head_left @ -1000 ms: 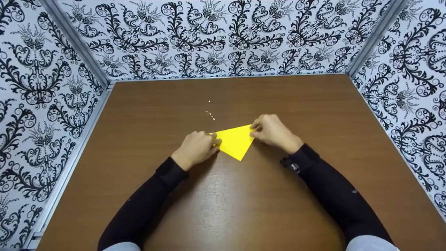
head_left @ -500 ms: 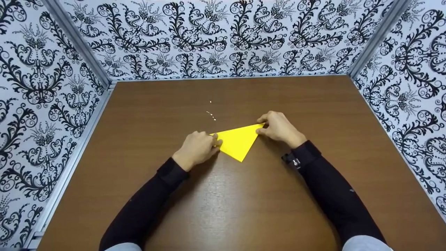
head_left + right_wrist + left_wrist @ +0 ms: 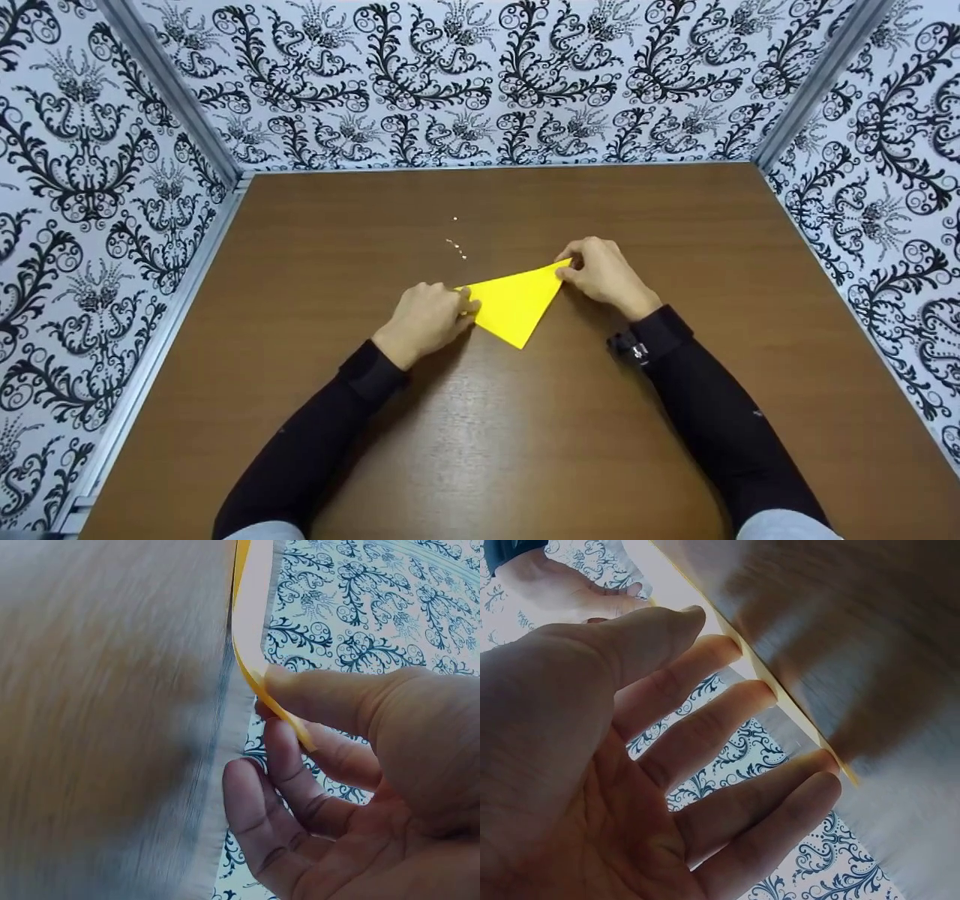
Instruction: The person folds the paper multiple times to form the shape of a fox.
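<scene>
A folded sheet of yellow paper (image 3: 517, 304) forms a triangle in the middle of the table, one corner toward me. My left hand (image 3: 429, 319) presses its left end. In the left wrist view, the left hand's fingers (image 3: 720, 731) reach out fairly straight, tips along the paper's edge, and the thumb lies over it. My right hand (image 3: 604, 276) pinches the right corner between thumb and fingers. In the right wrist view, that corner of the paper (image 3: 251, 671) bends up from the table in the right hand's (image 3: 337, 757) pinch.
Several tiny white specks (image 3: 457, 248) lie on the brown wooden table (image 3: 480, 435) beyond the paper. Black-and-white patterned walls (image 3: 465, 82) with metal corner posts (image 3: 176, 97) enclose the table at the back and sides.
My right hand has shifted right and slightly away along the paper to its corner, which now lifts and bends. The left hand stays at the left end.
</scene>
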The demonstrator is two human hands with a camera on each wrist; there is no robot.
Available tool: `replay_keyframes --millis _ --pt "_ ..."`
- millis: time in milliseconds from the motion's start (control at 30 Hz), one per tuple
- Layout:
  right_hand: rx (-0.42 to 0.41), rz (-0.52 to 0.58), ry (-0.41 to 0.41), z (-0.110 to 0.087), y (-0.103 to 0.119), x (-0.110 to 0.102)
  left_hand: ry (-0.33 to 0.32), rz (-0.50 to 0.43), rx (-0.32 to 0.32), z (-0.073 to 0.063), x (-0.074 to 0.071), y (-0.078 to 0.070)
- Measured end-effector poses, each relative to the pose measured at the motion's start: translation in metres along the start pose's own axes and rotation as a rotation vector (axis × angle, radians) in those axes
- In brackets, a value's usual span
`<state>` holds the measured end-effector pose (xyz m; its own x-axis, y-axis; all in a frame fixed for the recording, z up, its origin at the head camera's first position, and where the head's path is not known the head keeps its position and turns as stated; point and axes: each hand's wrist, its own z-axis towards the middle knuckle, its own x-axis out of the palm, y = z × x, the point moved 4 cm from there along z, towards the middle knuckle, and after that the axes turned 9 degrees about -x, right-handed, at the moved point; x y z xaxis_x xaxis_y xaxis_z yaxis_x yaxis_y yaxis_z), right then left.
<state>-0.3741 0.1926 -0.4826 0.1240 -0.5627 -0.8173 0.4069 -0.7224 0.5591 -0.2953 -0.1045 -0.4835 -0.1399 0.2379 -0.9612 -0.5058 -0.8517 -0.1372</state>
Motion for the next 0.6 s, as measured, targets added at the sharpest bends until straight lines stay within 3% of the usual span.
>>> replay_keyframes --millis 167,367,600 --pt "0.002 0.023 -0.04 -0.001 0.001 -0.002 -0.032 -0.003 -0.007 0.001 0.001 0.0" --pt "-0.019 0.042 -0.069 -0.003 0.003 -0.002 -0.017 -0.008 -0.031 0.002 0.002 0.002" --pt "-0.027 0.104 -0.102 -0.003 0.008 -0.007 -0.07 -0.022 -0.058 0.005 -0.008 0.006"
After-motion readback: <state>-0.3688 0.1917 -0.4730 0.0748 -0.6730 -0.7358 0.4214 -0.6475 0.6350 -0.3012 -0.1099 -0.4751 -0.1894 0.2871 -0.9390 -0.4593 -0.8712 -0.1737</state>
